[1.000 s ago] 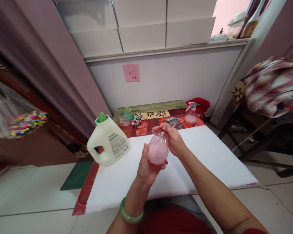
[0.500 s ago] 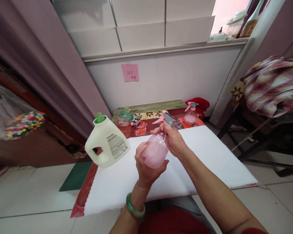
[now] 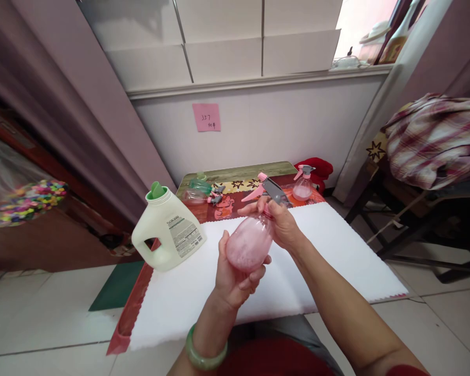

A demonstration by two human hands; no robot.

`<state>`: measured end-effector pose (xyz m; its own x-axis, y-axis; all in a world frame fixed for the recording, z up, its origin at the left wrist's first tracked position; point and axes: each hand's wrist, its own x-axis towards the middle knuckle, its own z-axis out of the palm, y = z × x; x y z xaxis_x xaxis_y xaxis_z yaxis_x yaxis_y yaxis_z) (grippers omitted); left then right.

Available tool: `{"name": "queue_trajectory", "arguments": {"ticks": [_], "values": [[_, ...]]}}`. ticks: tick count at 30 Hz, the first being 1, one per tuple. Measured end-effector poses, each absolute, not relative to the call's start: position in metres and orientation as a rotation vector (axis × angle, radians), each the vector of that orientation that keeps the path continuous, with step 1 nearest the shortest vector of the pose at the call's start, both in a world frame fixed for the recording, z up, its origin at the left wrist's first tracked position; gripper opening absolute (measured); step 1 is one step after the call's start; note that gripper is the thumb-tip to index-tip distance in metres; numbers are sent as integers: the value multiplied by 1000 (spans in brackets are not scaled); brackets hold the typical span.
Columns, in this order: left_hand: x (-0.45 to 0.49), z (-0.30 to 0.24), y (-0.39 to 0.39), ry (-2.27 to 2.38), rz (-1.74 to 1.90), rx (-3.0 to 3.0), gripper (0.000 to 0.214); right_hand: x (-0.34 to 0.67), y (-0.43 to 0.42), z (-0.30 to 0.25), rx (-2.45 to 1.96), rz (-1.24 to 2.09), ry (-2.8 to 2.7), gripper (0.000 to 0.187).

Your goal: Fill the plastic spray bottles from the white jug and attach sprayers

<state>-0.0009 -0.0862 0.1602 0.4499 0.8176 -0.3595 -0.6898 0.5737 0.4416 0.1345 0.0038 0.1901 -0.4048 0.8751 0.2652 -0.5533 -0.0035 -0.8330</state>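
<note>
"Where's the pink spray bottle (image 3: 247, 244)?"
"Tilted, above the white sheet (image 3: 332, 256) on the bench (image 3: 238, 172)."
"Held how?"
"The left hand (image 3: 231, 284) cups its round bottom; the right hand (image 3: 285, 223) grips its neck below the trigger head (image 3: 274, 193). Both are clamped on it."
"And around it?"
"A jug (image 3: 156, 224) stands to the left, another sprayer (image 3: 303, 189) stands at the back right, and more bottles (image 3: 199, 187) lie at the back left."

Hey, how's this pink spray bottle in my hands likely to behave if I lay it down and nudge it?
The pink spray bottle would probably roll, given its rounded body. Its smooth, shiny surface could feel slippery. The cloudy contents may shift its weight.
</note>
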Motion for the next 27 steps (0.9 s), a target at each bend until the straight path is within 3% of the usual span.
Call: {"name": "queue_trajectory", "arguments": {"ticks": [8, 13, 17, 21, 27], "values": [[17, 148, -90, 1042, 1708, 773, 69, 118, 4, 187, -607, 1664, -877, 53], [0, 111, -79, 1490, 1989, 1546, 92, 116, 4, 185, -745, 1668, -845, 51], [-4, 98, -72, 1590, 2062, 1913, 83, 114, 5, 185, -774, 1690, -811, 49], [3, 113, -75, 1335, 2042, 1460, 107, 113, 9, 181, -664, 1621, -836, 47], [-8, 137, -71, 705, 1127, 285, 84, 111, 10, 162, -599, 1493, -1047, 45]]}}
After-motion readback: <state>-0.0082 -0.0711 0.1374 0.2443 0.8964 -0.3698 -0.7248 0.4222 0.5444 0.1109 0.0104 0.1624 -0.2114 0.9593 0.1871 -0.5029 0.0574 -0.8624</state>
